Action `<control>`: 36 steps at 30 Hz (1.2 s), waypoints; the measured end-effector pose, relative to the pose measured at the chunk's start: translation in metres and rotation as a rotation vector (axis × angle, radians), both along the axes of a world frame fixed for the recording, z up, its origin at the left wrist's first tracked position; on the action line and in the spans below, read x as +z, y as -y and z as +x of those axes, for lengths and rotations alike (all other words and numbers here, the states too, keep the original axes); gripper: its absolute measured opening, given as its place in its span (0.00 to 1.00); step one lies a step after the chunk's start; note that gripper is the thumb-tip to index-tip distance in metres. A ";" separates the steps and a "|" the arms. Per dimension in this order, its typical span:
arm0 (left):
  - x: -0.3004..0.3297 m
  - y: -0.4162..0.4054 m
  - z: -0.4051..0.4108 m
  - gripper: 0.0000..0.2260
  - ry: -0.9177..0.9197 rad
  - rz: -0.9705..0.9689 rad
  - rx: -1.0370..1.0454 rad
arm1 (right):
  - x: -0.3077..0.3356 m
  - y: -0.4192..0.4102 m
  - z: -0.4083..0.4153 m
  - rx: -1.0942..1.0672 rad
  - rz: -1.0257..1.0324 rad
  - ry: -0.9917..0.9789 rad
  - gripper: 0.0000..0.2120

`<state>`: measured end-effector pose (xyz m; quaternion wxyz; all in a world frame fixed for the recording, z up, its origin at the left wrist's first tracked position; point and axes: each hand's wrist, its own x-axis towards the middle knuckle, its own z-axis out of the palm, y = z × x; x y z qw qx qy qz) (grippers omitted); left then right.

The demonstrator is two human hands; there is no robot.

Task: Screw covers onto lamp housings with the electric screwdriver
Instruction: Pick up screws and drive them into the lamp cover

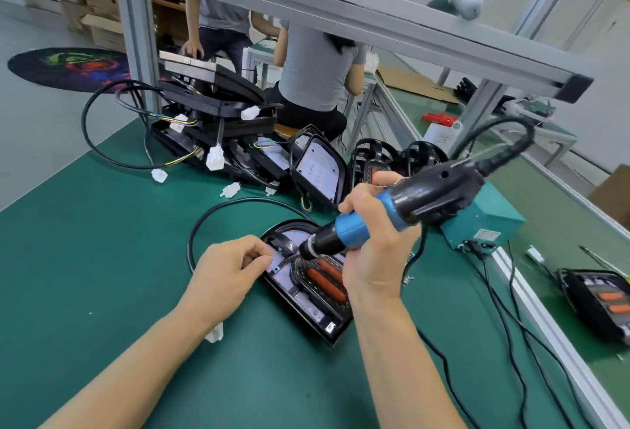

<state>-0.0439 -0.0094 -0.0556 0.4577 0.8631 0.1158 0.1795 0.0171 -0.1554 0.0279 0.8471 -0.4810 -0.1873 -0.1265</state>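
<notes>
Here the lamp housing lies just under the left hand's pinched fingers.

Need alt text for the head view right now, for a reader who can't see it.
The right hand grips a blue-and-black electric screwdriver, tip angled down onto a black lamp housing on the green mat. The left hand pinches something small beside the tip.

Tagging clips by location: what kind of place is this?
Likely a factory assembly line: green-matted workbench, a pile of wired lamp housings, and the right hand gripping a corded electric screwdriver.
</notes>
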 end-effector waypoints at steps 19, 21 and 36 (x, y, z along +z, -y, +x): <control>0.062 0.124 0.154 0.06 -0.327 0.731 -0.530 | 0.009 0.152 0.011 -0.423 0.206 -0.009 0.12; 0.056 0.125 0.160 0.07 -0.386 0.741 -0.538 | 0.011 0.154 0.011 -0.431 0.187 -0.003 0.12; 0.043 0.141 0.170 0.06 -0.472 0.756 -0.525 | 0.006 0.161 0.012 -0.409 0.196 -0.055 0.13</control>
